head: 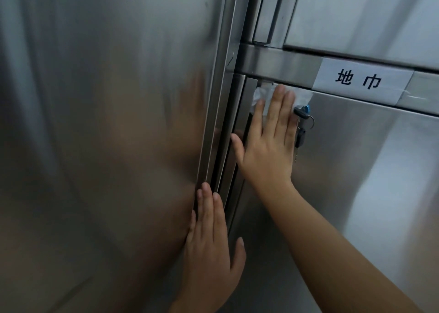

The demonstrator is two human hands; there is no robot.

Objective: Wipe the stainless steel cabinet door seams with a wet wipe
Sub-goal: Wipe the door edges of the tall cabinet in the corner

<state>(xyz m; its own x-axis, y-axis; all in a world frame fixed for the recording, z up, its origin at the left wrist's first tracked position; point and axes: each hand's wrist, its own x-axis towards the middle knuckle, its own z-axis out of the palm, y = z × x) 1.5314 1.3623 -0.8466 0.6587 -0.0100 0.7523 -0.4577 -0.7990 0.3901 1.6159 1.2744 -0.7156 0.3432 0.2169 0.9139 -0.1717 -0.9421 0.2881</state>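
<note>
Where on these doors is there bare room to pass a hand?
Bare: the right door below the label, right of the keys; the left door above the left hand. Crowded: where the right hand presses the wipe beside the keys.

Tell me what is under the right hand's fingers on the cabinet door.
A crumpled white wet wipe, pressed by the right hand; its middle is hidden beneath the fingers.

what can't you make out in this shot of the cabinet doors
Head view:
- wet wipe: mostly under the right hand's fingers, so its extent is hidden.
- lock behind the keys: covered by the little finger.
- left hand's forearm: cut off by the bottom edge.
- left door: only blurred reflections.
</note>
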